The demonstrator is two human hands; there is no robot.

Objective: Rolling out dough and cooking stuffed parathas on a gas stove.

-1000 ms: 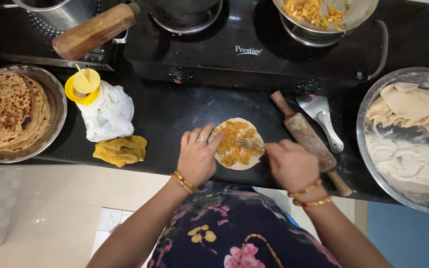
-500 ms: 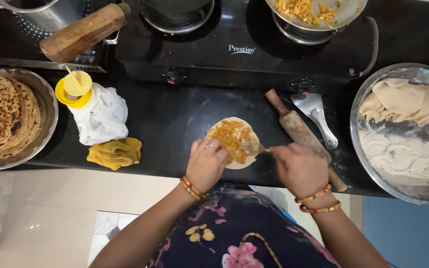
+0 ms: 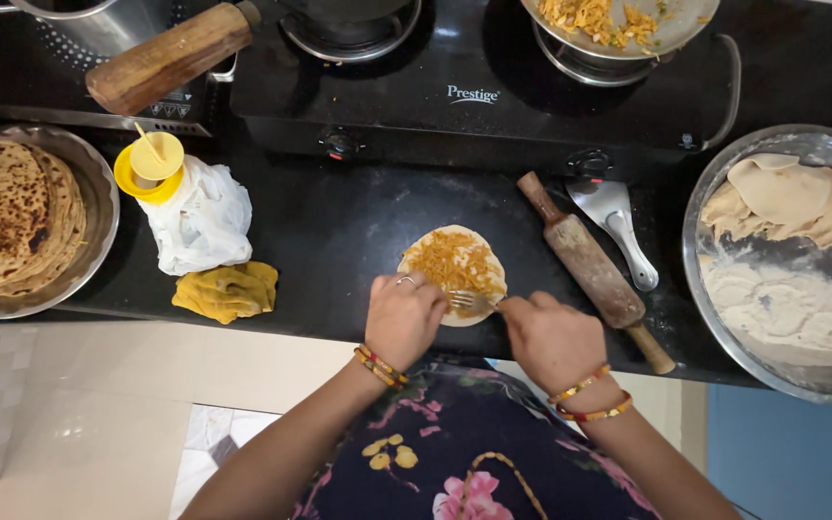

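My right hand (image 3: 553, 339) is closed around the handle of a fork (image 3: 468, 300), its tines lying on the orange filling that covers a small round of dough (image 3: 455, 272). My left hand (image 3: 403, 318) holds nothing — its fingers rest curled on the near left edge of that round, pinning it to the black counter (image 3: 339, 231).

The round sits on the counter just in front of me, below the black stove (image 3: 455, 96). Just to its right a wooden rolling pin (image 3: 594, 273) lies at a slant, and beside that a steel spatula (image 3: 618, 226). Further right, a wide steel bowl (image 3: 724, 327) holds flour and a folded lump of dough. On the right burner stands a pan (image 3: 676, 29) with more of the orange filling.

To the left of the round, well apart, lie a yellow cloth (image 3: 227, 291) and a white plastic bag (image 3: 199, 220) with a yellow lid (image 3: 150, 166) next to it. At the far left, a steel plate (image 3: 98, 231) carries a stack of browned flatbreads (image 3: 12, 217).
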